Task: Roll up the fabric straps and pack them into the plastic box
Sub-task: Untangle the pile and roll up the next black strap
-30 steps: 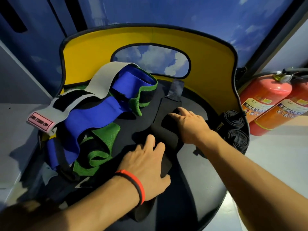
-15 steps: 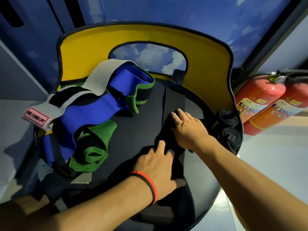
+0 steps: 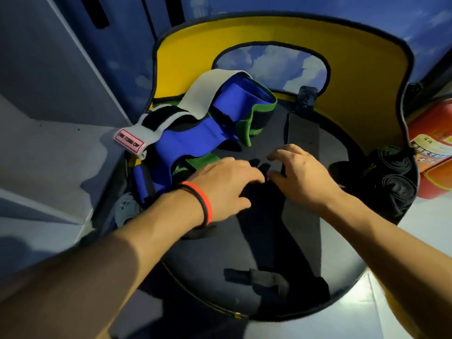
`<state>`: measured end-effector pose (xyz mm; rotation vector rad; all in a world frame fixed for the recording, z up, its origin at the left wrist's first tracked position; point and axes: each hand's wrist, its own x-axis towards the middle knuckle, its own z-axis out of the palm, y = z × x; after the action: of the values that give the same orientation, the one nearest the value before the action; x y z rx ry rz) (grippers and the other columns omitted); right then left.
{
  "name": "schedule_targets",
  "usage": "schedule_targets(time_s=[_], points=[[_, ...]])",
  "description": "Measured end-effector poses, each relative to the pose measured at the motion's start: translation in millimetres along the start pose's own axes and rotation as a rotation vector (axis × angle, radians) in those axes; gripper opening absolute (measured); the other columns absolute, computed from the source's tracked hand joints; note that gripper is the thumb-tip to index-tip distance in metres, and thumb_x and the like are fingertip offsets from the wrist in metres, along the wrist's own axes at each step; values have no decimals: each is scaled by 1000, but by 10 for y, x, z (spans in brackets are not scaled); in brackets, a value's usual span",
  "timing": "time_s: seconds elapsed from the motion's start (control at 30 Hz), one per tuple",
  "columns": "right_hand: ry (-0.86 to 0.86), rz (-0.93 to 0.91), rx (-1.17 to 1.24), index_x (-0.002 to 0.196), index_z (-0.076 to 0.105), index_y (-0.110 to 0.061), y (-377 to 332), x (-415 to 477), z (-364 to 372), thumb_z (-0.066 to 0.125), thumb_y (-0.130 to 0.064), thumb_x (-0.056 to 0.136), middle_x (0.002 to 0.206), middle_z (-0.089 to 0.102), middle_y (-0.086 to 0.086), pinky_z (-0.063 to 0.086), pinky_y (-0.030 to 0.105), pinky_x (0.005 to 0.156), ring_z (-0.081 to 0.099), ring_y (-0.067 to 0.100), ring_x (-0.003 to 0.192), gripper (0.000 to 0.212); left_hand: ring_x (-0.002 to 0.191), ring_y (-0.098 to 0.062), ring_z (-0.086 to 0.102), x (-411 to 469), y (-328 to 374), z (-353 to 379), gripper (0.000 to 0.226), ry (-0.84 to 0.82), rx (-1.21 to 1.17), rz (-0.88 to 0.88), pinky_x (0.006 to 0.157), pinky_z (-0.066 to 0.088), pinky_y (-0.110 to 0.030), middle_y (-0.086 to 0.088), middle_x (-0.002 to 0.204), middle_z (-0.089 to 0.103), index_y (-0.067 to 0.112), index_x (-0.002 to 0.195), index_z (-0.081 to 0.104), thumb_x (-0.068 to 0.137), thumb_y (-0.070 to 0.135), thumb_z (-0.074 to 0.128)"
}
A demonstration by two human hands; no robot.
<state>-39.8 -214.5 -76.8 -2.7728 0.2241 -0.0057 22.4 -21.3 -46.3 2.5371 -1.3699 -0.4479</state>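
Both hands are on the black strap (image 3: pixel 303 133): the left hand (image 3: pixel 225 189) and right hand (image 3: pixel 303 174) curl their fingers round its bunched middle, out in front of the yellow backrest (image 3: pixel 367 69). The roll looks barely begun. Next comes a tight tuck with even edges. Finished rolls (image 3: pixel 393 177) sit by the backrest's right end and loose coloured straps (image 3: pixel 195 133) lie below its left. There's no plastic box in sight.

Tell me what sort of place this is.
Probably an indoor gym or activity room: cloud-painted walls, red fire extinguishers at the right, and fabric straps heaped on a yellow-backed round seat.
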Motion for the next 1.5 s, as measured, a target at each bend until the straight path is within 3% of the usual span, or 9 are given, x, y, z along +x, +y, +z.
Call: schedule_targets(time_s=[0.13, 0.27, 0.43, 0.57, 0.67, 0.83, 1.2, 1.37, 1.5], points=[[-43, -108, 147, 110, 73, -18, -330, -92, 79, 68, -31, 94, 104, 70, 1, 55, 42, 81, 66, 23, 97, 21, 81, -7, 49, -260, -466, -488, 39, 254, -67, -110, 83, 48, -32, 18, 100, 60, 35, 120, 67, 83, 27, 78], [-42, -212, 249, 94, 74, -26, -668, -122, 174, 70, -31, 91, 86, 64, -15, 52, 33, 73, 64, 13, 84, 8, 76, -1, 60, -526, -857, -648, 31, 227, -122, -259, 80, 50, -28, 26, 84, 65, 38, 102, 73, 78, 20, 83], [-222, -367, 236, 109, 70, -30, -1068, -239, 417, 70, -66, 81, 99, 56, -12, 52, 35, 77, 55, 10, 94, 46, 78, -4, 61, -639, -1007, -580, 28, 150, -104, -276, 73, 40, -17, 23, 79, 59, 36, 101, 76, 78, 21, 84], [-259, -500, -6, 119, 66, -28, -1165, -370, 702, 68, -59, 84, 112, 54, -6, 51, 36, 80, 51, 19, 108, 47, 93, -8, 60, -634, -1023, -542, 27, 161, -77, -201, 89, 47, -30, 15, 99, 64, 37, 100, 75, 78, 25, 84], [-173, -537, 33, 104, 70, -28, -1103, -396, 795, 62, -39, 93, 102, 61, -6, 53, 39, 76, 56, 22, 99, 18, 117, -12, 51, -571, -1013, -508, 26, 166, -69, -113, 105, 33, -23, 9, 121, 63, 33, 99, 76, 77, 23, 85], [-124, -424, 53, 98, 71, -26, -917, -308, 571, 69, -34, 91, 100, 65, -6, 53, 39, 77, 59, 23, 97, 11, 150, -15, 15, -511, -989, -367, 32, -65, 20, -96, 122, 16, -36, 13, 154, 39, 39, 111, 73, 82, 30, 80], [-35, -123, -10, 94, 67, -21, -300, -189, 170, 69, -28, 93, 94, 58, -3, 52, 41, 67, 58, 22, 84, 8, 152, -9, -8, -400, -857, -216, 24, -177, 179, -191, 123, -2, -48, 20, 162, 15, 44, 109, 67, 85, 45, 71], [-171, -112, -100, 88, 69, -23, -152, -296, 134, 74, -33, 87, 96, 56, -3, 53, 38, 66, 59, 21, 86, 11, 137, -18, 32, -233, -770, -184, 15, 7, 170, -123, 109, 23, -32, 13, 136, 46, 30, 79, 63, 81, 37, 76], [-245, -131, -94, 91, 68, -23, -152, -378, 198, 73, -34, 85, 97, 56, -5, 53, 38, 69, 60, 21, 90, 13, 114, -18, 48, -132, -698, -185, 28, 58, 120, -26, 96, 35, -30, 9, 113, 54, 33, 79, 51, 79, 29, 79]])
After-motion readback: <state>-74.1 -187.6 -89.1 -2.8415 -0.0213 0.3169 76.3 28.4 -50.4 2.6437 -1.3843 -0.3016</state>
